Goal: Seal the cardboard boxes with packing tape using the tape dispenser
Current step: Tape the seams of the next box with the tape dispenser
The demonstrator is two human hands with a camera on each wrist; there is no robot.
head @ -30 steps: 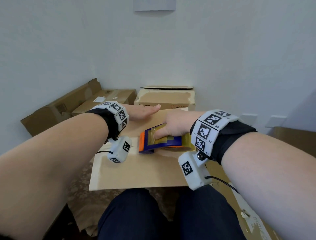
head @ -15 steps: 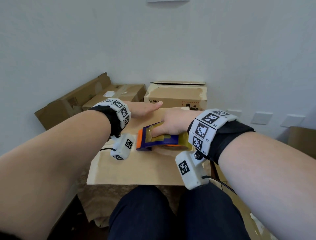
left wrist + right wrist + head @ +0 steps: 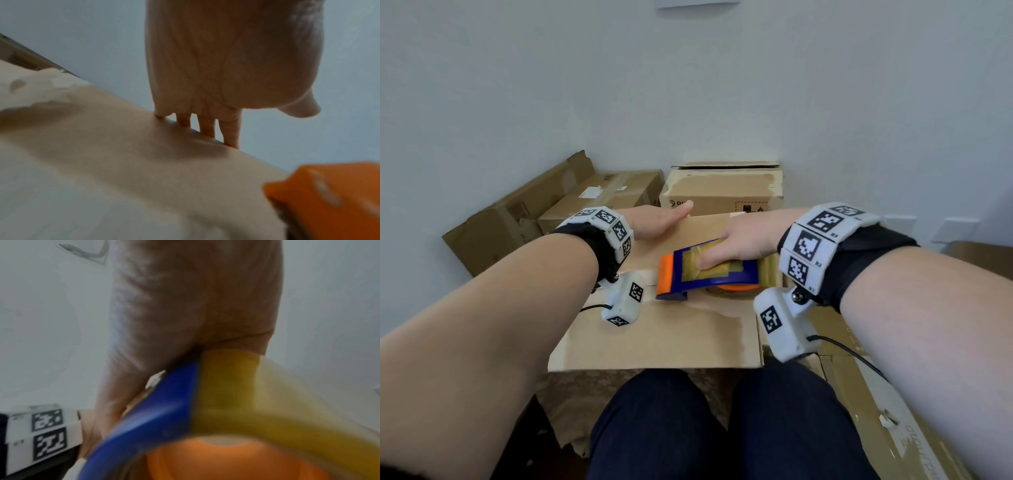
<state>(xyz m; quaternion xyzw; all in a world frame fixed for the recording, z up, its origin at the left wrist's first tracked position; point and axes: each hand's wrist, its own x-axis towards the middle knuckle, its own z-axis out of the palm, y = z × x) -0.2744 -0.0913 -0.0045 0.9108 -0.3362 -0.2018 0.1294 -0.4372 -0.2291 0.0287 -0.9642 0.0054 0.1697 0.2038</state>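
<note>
Tape dispenser point(image 3: 709, 270) under our right hand point(image 3: 750, 240), fingers wrapped over it, on box top point(image 3: 654, 335); slid slightly toward us since a second ago, so strip seems mid-run. Left hand point(image 3: 654, 222) flat, fingers straight, pressing box's far edge beside dispenser.

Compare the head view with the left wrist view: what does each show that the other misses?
Only the head view shows the right hand gripping the tape dispenser, plus the spare boxes by the wall. Only the left wrist view shows the left hand from beneath, its straight fingers reaching the far edge of the box top. Both show that hand lying flat on the box and the dispenser's orange end.
</note>
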